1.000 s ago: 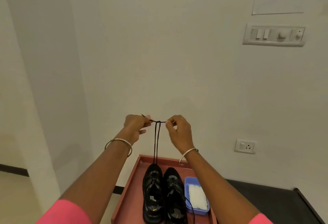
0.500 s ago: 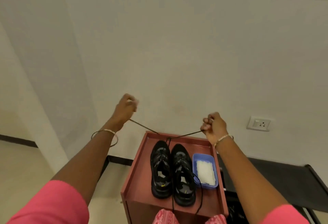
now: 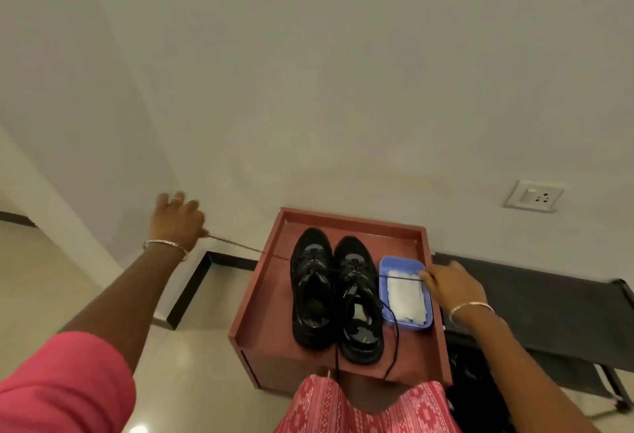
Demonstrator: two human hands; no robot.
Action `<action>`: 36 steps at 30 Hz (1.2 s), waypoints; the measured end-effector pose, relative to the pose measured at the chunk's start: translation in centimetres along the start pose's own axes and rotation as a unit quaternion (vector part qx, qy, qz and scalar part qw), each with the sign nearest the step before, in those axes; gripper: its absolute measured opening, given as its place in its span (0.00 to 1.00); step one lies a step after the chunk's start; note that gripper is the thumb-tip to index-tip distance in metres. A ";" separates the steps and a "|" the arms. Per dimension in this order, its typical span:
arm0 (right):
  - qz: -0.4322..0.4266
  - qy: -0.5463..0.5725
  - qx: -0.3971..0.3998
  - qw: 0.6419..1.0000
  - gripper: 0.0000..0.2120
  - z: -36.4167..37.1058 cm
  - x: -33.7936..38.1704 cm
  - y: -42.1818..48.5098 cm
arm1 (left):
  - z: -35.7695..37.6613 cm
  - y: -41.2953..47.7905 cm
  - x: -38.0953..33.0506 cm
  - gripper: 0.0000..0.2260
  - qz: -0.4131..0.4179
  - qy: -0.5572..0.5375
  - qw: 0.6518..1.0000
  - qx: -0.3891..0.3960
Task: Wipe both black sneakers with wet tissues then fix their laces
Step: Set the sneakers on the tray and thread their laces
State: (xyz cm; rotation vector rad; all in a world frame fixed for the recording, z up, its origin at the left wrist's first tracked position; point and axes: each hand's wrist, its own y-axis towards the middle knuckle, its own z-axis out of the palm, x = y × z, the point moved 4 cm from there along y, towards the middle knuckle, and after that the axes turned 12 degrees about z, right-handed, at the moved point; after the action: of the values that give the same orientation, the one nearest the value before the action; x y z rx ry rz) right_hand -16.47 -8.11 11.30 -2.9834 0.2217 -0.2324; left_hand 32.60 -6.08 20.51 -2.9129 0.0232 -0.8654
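The lace (image 3: pixel 240 246) of the left sneaker (image 3: pixel 311 286) runs taut out both sides of its eyelets. I have one end pinched in my left hand (image 3: pixel 178 218), pulled well out past the left rim of the tray (image 3: pixel 260 295); the other end crosses the right sneaker (image 3: pixel 358 298) to my right hand (image 3: pixel 449 283), which holds it at the far corner of the blue tub (image 3: pixel 425 321) of wet tissues (image 3: pixel 406 298). The left hand's other fingers are spread and blurred; the right's fingers curl over the lace end, though the grip itself is hidden.

Both sneakers stand side by side, toes to the wall, in the middle of the tray, the tub just beside the right one. The right sneaker's lace hangs loose over the tray's near edge.

I judge I am at the lacing step, drawing the left sneaker's lace tight. Next I need to bring both ends together over the tongue and tie them while keeping tension, then deal with the right sneaker's lace. A socket (image 3: pixel 533 196) sits on the wall, a dark bench (image 3: pixel 549 312) to the right.
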 end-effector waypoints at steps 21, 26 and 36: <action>-0.086 0.243 -0.009 0.966 0.05 7.8 14.0 -3.2 | 6.7 3.8 -21.8 0.04 -0.068 -0.630 0.774 -0.008; -0.068 0.189 -0.002 0.980 0.14 11.4 17.0 -1.6 | 6.6 2.7 -22.9 0.03 -0.172 -0.643 0.743 -0.072; 0.014 0.284 -0.019 0.959 0.04 11.1 16.5 0.4 | 6.7 3.4 -23.3 0.04 -0.205 -0.581 0.782 -0.091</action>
State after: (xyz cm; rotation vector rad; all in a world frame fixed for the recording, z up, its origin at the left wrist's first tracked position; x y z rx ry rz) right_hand 1.43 -9.69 2.75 -2.8669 0.3267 -1.0903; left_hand 16.76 -7.78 1.92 -3.0934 -0.6539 1.0894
